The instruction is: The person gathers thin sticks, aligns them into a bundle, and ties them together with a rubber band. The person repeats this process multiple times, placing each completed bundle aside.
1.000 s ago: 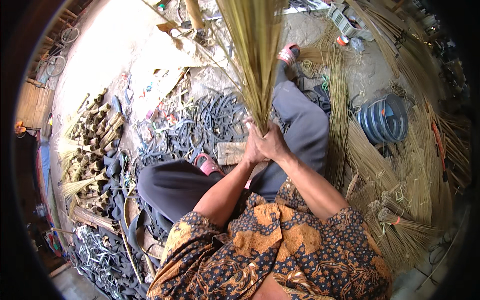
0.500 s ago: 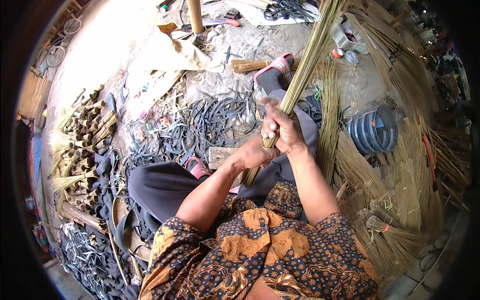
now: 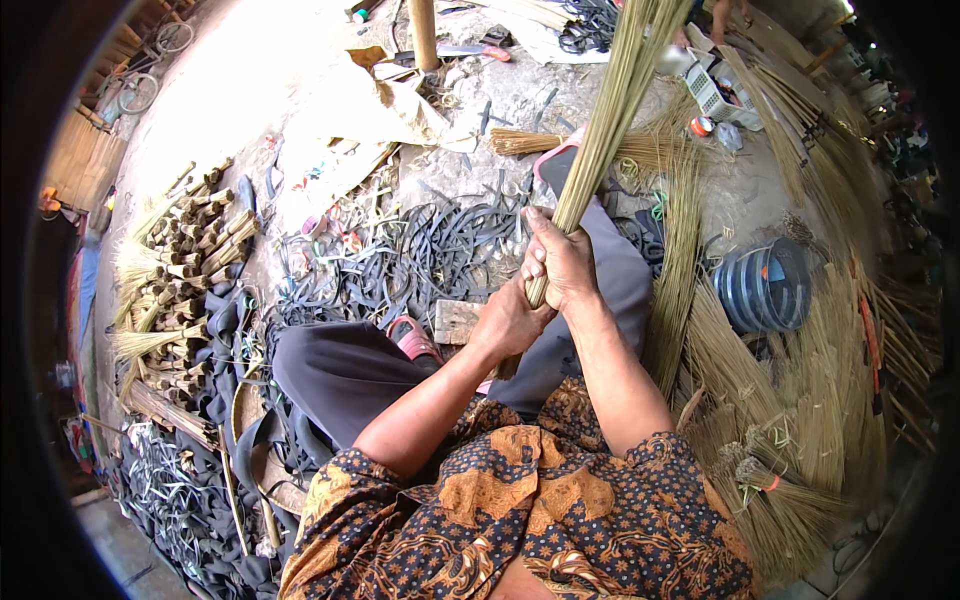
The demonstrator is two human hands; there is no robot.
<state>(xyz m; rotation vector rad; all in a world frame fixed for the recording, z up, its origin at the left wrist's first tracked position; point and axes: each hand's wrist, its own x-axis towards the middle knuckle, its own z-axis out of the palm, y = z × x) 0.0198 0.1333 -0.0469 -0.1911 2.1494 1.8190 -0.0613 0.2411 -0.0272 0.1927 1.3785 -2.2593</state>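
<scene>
A long bundle of thin greenish-tan broom sticks [image 3: 607, 140] slants up and away from my lap, its strands fanning a little toward the top. My left hand [image 3: 512, 318] is closed round its lower part, near the butt end that shows below the fist. Just above, almost touching it, my right hand [image 3: 562, 262] wraps its fingers round the same bundle. Another loose sheaf of sticks [image 3: 672, 260] lies beside my right leg. Under my wrists, on the ground, is a small wooden block [image 3: 458, 322].
Black rubber strips [image 3: 430, 240] litter the ground ahead. Short tied stick bundles [image 3: 180, 270] are stacked at left, by dark rubber scraps [image 3: 200, 510]. To the right are a clear blue plastic container [image 3: 765, 285], a white crate [image 3: 722, 95] and more stick sheaves [image 3: 800, 400]. A wooden post [image 3: 423, 35] stands ahead.
My right hand's fingers, partly lifted before, are now wrapped round the sticks. The bundle stands slightly more upright and its top spreads more. The whole view has shifted a little.
</scene>
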